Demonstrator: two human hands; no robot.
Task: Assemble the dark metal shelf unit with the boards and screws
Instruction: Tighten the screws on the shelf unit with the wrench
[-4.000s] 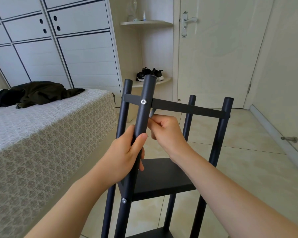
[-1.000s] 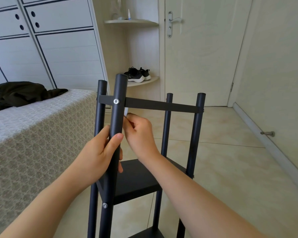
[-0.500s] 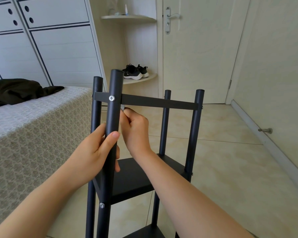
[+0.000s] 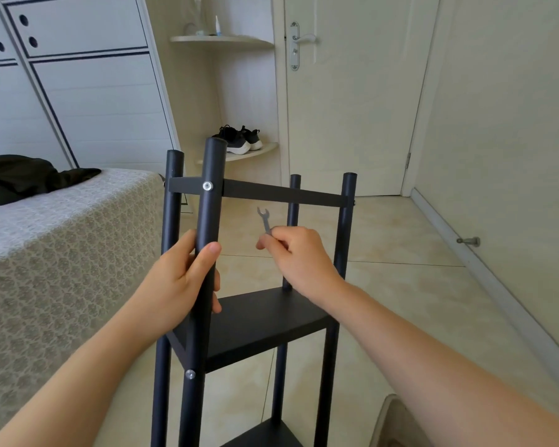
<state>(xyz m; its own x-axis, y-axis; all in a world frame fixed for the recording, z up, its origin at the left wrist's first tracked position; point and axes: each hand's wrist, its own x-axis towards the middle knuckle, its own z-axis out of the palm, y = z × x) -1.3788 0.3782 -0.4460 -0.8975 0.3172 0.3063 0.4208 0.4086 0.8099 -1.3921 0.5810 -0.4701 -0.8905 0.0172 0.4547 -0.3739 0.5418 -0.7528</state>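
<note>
Four-post shelf unit (image 4: 265, 321) above beige floor tiles (image 4: 417, 317): left hand (image 4: 178, 285) grips one post (image 4: 211, 204), right hand (image 4: 299, 256) pinches a wrench (image 4: 264, 218).

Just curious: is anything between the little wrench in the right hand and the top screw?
Nothing visible. The right hand pinches the wrench in open air, below and right of the screw on the front post; the left hand grips it lower down.

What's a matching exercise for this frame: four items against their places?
1. small grey metal spanner
2. pair of black sneakers
3. dark crumpled garment
4. silver screw head

A. on the patterned bed
B. in the near black post, at the crossbar
C. pinched by the right hand
D. on the lower corner shelf

Pairs: 1-C, 2-D, 3-A, 4-B.
</note>
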